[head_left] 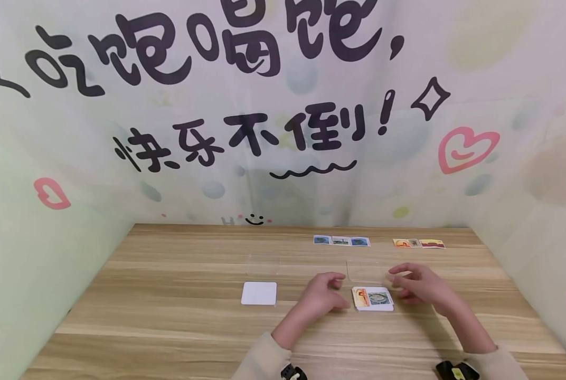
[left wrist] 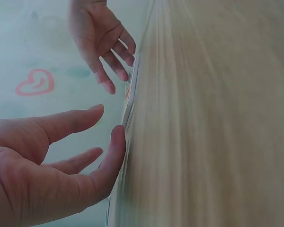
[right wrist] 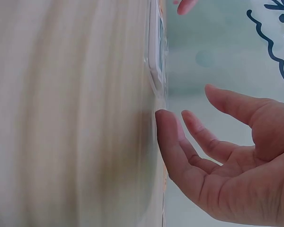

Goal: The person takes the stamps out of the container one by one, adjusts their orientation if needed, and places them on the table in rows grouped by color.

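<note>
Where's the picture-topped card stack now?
In the head view, the card stack lies right of centre, between the left hand and the right hand.

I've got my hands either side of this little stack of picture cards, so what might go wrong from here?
The stack of picture cards lies between your left hand and right hand, its edges not quite lined up, so uneven pushing could make upper cards slide off.

The clear rectangular piece just beyond the stack barely shows against the wood table; your fingers might knock it.
</note>
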The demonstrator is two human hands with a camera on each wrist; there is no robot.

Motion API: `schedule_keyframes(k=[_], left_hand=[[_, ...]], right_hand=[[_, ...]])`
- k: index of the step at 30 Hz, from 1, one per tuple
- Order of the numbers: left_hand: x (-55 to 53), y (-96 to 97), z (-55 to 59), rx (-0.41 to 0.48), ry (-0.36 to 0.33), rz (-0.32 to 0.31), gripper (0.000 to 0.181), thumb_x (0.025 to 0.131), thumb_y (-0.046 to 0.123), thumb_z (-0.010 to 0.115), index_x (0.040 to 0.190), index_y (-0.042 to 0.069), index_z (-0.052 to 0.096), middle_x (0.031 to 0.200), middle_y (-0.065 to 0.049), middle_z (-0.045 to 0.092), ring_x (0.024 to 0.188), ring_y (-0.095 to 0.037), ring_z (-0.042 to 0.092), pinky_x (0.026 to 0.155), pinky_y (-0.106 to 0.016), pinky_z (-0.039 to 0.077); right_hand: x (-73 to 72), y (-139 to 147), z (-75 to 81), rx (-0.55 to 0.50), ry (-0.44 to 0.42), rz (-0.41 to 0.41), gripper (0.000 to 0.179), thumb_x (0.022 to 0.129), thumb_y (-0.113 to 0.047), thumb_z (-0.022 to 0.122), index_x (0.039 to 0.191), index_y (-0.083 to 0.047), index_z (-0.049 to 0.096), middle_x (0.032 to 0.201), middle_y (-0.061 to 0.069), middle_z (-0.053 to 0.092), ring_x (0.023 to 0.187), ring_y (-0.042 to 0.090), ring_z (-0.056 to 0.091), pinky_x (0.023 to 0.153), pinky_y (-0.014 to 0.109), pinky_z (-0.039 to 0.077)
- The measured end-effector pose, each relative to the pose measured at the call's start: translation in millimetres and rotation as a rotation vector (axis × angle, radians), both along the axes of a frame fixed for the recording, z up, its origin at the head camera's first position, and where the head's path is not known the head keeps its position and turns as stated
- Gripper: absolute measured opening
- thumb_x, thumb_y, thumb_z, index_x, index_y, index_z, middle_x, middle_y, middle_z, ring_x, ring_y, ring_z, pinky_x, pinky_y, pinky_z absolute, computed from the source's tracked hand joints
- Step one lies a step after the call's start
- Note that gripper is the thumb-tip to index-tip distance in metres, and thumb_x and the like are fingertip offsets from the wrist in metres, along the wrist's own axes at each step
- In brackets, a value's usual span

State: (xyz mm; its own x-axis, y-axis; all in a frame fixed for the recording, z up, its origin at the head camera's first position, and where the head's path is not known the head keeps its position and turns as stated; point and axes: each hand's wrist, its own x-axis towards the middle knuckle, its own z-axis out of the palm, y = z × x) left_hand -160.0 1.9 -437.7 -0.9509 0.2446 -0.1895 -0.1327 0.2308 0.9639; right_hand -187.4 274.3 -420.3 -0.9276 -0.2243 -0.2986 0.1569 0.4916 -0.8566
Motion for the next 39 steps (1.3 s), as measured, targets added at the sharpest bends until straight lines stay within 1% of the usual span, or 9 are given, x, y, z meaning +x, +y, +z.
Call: schedule_keyframes(k=[9,15,19,24,27,33,39], left_hand=[[0.9,6.7,-3.1,0.006,-0.007,-0.029,0.062,0.077,-0.014,0.081,0.136,-0.003,0.066,0.109,-0.007,0.061,0.075,-0.012,0.062,0.07,-0.026,0.061],[0.3,9.3,-1.3,-0.047,0.014,-0.047,0.06,0.077,-0.01,0.085,0.135,-0.004,0.066,0.108,-0.007,0.061,0.078,-0.012,0.059,0.068,-0.025,0.059],[0.1,11.6,-0.9,-0.062,0.017,-0.051,0.06,0.078,-0.01,0.085,0.135,-0.005,0.066,0.108,-0.007,0.061,0.082,-0.012,0.057,0.068,-0.025,0.057],[-0.6,14.6,-1.2,-0.085,0.025,-0.051,0.058,0.078,-0.01,0.086,0.133,-0.005,0.067,0.109,-0.007,0.062,0.088,-0.013,0.055,0.068,-0.024,0.056],[-1.2,16.7,-1.3,-0.086,0.018,-0.06,0.057,0.079,-0.01,0.085,0.133,-0.005,0.067,0.109,-0.006,0.062,0.086,-0.011,0.057,0.069,-0.024,0.058],[-1.8,20.7,-1.9,-0.049,-0.015,-0.059,0.058,0.079,-0.015,0.082,0.134,-0.007,0.065,0.107,-0.007,0.06,0.073,-0.011,0.063,0.068,-0.025,0.061],[-2.0,23.5,-0.5,-0.075,0.004,-0.067,0.057,0.08,-0.014,0.082,0.134,-0.008,0.065,0.106,-0.007,0.06,0.076,-0.01,0.061,0.067,-0.024,0.059]], right_hand=[[5.5,-3.1,-4.7,-0.027,-0.013,0.003,0.043,0.107,-0.016,0.061,0.135,0.015,0.051,0.101,0.009,0.068,0.083,0.018,0.064,0.071,0.032,0.061],[7.5,-6.5,-3.6,-0.048,-0.03,0.009,0.043,0.106,-0.016,0.062,0.134,0.015,0.051,0.105,0.011,0.069,0.084,0.018,0.065,0.073,0.033,0.062],[8.7,-7.9,-3.5,-0.059,-0.052,0.01,0.042,0.106,-0.015,0.062,0.134,0.015,0.052,0.107,0.013,0.068,0.085,0.018,0.065,0.074,0.033,0.063],[10.3,-7.7,-4.9,-0.066,-0.076,0.018,0.042,0.105,-0.014,0.063,0.133,0.015,0.052,0.102,0.011,0.065,0.082,0.017,0.064,0.073,0.031,0.062],[10.8,-6.9,-5.3,-0.053,-0.085,0.022,0.04,0.105,-0.014,0.064,0.132,0.015,0.054,0.1,0.011,0.064,0.079,0.016,0.064,0.071,0.031,0.061],[10.7,-9.1,-6.7,-0.047,-0.104,0.014,0.039,0.103,-0.013,0.066,0.13,0.013,0.055,0.097,0.01,0.064,0.076,0.016,0.065,0.068,0.029,0.061],[10.5,-11.5,-6.9,-0.034,-0.09,0.009,0.039,0.102,-0.009,0.067,0.13,0.014,0.053,0.096,0.01,0.062,0.075,0.016,0.063,0.066,0.027,0.06]])
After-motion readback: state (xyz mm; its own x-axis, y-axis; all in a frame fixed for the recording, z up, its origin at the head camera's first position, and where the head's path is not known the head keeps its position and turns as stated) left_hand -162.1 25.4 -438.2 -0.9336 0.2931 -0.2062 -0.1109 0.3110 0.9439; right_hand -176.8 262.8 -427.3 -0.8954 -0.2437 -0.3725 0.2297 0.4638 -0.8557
